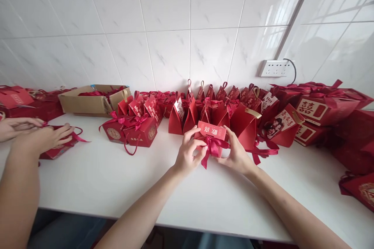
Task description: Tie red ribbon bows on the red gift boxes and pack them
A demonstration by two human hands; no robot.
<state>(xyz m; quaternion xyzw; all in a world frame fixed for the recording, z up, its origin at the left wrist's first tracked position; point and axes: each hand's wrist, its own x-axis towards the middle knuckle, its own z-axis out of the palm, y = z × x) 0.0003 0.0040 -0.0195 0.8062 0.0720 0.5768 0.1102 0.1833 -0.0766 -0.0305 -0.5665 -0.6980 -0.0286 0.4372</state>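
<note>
A small red gift box [210, 129] with pale lettering on its top is between my two hands, just above the white table [163, 186]. A dark red ribbon bow [212, 146] is tied on its near side. My left hand [188, 151] is closed on the box's left side, with fingertips touching the bow's left loop. On the opposite side, my right hand [237, 153] grips the box between thumb and fingers. The lower part of the box is mostly hidden by the bow and fingers.
At left, another person's hands [43, 138] work on a red box with ribbon. A red box with bows [131, 129] stands nearby. Behind are a cardboard carton [84, 105] and rows of red boxes [182, 114]. Larger boxes [324, 111] are stacked right, below a power strip [274, 68].
</note>
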